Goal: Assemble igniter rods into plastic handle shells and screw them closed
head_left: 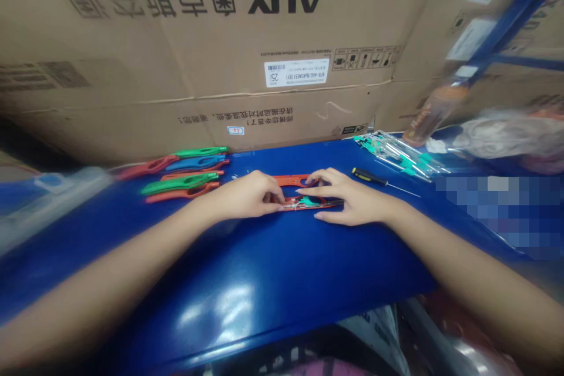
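In the middle of the table lies the lower orange lighter casing half [288, 207], with a metal rod, green trigger part and dark piece inside. Its left end is pinched by the fingertips of my left hand [251, 197]. My right hand [355, 197] holds the right end, thumb on the near side and a finger along the far side. Just behind it is another orange casing half [286, 180]; a curled right finger reaches its right end. A screwdriver [370, 176] with a black and yellow handle lies beside my right hand.
Several green, blue and red lighter casings [189, 179] are piled at left, near a blurred clear plastic bag [57, 200]. At back right lie several metal rods with green parts [396, 153], by a bottle [434, 114]. Large cardboard boxes [198, 53] wall off the back of the blue table [264, 264].
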`<state>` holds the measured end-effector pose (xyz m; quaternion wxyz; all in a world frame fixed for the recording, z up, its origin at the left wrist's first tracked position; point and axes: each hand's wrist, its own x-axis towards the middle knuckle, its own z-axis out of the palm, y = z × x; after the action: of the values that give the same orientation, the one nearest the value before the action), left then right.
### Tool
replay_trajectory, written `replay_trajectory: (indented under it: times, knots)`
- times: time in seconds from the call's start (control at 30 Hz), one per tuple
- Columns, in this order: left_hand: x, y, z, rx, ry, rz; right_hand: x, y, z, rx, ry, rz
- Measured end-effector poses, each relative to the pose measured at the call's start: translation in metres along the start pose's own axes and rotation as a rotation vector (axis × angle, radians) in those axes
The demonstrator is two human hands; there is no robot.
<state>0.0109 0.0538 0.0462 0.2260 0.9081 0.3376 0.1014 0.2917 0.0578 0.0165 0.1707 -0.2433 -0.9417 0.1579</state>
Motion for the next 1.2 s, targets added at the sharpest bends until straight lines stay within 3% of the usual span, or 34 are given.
replay_trajectory:
  times: [0.23, 0.57, 0.73, 0.87, 1.0, 1.2]
  knots:
    - [0.001, -0.005, 0.004, -0.045, 0.017, -0.057, 0.001, -0.011, 0.002, -0.036, -0.155, -0.003]
    - [0.001, -0.002, 0.006, -0.004, 0.007, -0.095, 0.002, -0.011, 0.006, 0.010, -0.193, 0.080]
    - [0.000, 0.006, 0.006, 0.089, 0.016, -0.157, 0.001, -0.008, 0.009, -0.010, -0.143, 0.030]
    - [0.000, 0.014, 0.000, 0.173, 0.016, -0.174, 0.000, -0.002, 0.002, 0.018, 0.018, 0.012]
    - [0.000, 0.021, 0.001, 0.231, 0.079, -0.109, 0.000, 0.002, -0.010, 0.097, 0.052, 0.049]
    - [0.001, 0.019, 0.025, 0.246, 0.103, 0.046, 0.001, 0.007, -0.007, 0.208, -0.010, 0.110]
